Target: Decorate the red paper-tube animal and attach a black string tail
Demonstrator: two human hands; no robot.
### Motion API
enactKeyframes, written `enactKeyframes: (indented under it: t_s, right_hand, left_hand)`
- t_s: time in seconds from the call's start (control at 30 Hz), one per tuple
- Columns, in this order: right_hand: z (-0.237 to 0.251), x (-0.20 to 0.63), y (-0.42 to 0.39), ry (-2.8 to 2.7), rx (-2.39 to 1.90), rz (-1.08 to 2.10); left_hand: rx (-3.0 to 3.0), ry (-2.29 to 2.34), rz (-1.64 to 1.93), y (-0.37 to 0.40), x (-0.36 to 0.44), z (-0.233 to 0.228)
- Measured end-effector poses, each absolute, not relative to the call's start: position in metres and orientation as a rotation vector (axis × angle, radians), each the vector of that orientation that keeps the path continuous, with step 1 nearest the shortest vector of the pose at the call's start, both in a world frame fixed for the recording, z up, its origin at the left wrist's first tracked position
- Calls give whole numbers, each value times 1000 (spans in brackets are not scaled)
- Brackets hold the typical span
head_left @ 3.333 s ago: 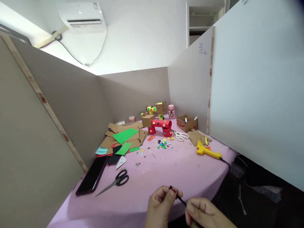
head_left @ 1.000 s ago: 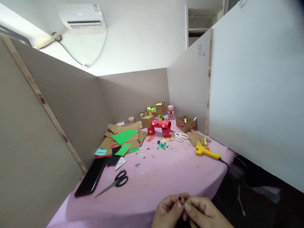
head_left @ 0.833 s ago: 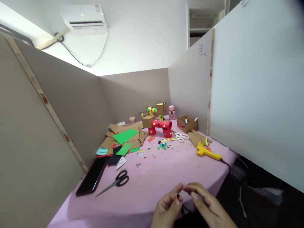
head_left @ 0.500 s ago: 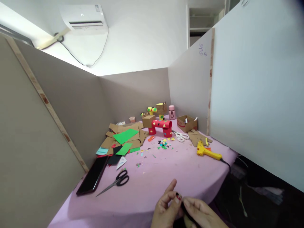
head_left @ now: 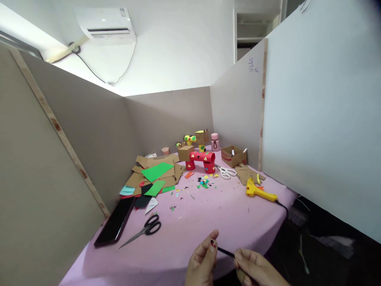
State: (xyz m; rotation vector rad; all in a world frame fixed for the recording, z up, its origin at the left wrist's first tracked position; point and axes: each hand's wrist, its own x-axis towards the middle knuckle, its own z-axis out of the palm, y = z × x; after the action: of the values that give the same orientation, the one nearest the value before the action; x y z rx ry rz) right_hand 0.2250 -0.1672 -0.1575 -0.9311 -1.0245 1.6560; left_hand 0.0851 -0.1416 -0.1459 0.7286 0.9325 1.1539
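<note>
A worktop covered in pink cloth fills the lower middle of the frame. Black scissors lie at lower left, beside a dark phone near the left edge. Above them sits a heap of cardboard and green paper sheets. At centre stand red paper-roll figures, with coloured paper scraps just below. White scissors, a small cardboard box and a yellow glue gun lie to the right.

Partitioned craft booth: paper scraps, glue gun.
</note>
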Motion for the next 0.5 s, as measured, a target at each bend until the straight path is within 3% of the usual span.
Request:
enactKeyframes:
  t_s: [0.17,0.3,0.4,0.5]
  right_hand:
    - [-154,234,-172,-1279,-1121,1284]
    - [-146,238,-175,-1518,-1297,1025]
    - [-140,237,-174,-1630,-1369,922]
    - [-137,236,-173,-1737,-1404,802]
  left_hand:
    - [872,1030,1109,-137,74,-159]
    - [1562,1081,1304,-137,61,-148]
    - [2186,896,1070,-140,60,-138]
    - [2354,865,919,-144,70,-142]
